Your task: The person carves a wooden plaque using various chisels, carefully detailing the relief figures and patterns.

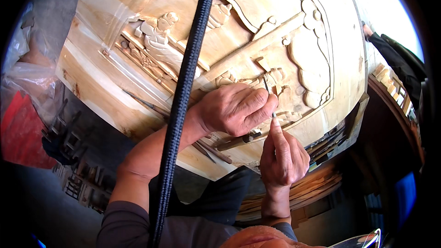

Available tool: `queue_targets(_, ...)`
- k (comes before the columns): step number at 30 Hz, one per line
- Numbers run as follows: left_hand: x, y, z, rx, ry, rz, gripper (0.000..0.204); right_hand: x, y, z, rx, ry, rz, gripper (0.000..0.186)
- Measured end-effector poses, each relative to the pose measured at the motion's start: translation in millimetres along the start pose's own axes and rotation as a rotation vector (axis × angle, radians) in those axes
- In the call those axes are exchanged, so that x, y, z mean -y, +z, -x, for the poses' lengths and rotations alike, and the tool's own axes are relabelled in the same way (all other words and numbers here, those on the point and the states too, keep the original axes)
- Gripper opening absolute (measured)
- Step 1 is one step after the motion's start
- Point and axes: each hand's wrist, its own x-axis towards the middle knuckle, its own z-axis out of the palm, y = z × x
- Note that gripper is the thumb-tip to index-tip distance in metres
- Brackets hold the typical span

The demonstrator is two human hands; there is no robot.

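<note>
Holds a slim carving tool (265, 84) clamped in the grip of the left hand (236, 109), with fingers curled closed round its shaft. Pinches the same tool's rear end at the fingertips of the right hand (285, 158), just below and to the right of the left. Points the dark tip away from the body, at small raised figures (275, 74) in the lower middle of a pale carved panel (342, 50); whether touching the wood, cannot tell.

Overlaps the panel's near edge with the right hand, in this view. Offers broad open room along the left border, over plain wood; leaves less around the hands, between raised relief beyond and loose tools nearer the body. Hemmed on the right by rounded carved lobes (308, 76), then by a narrow flat margin up to the right edge. Scattered with wooden-handled tools (216, 152) at the near edge, beneath the left forearm, and with a dark pointed tool (140, 101) farther left. Crossed from top to bottom by a black braided cord (184, 76), in front of that forearm. Approached at the right edge, well apart from the work, by another person's dark sleeve (398, 57).
</note>
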Motion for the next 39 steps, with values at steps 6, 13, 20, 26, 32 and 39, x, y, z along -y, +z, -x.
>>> queue_targets(6,5.8,3.5,-1.8,-0.105,0.000,-0.011,0.024,14.1,2.8,-13.0,0.015,0.055,0.028,0.030)
queue_targets(13,1.1,-8.6,7.0,0.048,0.044,0.028,0.030,13.5,-9.4,0.1,0.041,-0.018,0.042,0.037)
queue_targets(20,1.4,-5.8,5.3,0.008,0.025,0.027,0.031,15.8,-6.4,-1.4,0.049,0.013,0.055,0.036)
queue_targets(26,1.9,-6.7,4.5,0.005,0.006,0.041,0.032,24.6,-4.5,-9.1,0.041,0.095,0.056,0.030)
queue_targets(32,1.3,-1.8,2.0,-0.030,-0.009,0.067,0.031,23.5,-6.6,-12.8,0.056,0.093,0.074,0.029)
queue_targets(39,4.7,0.5,5.4,-0.072,-0.045,0.109,0.035,24.0,-9.2,-22.0,0.098,0.046,0.079,0.035)
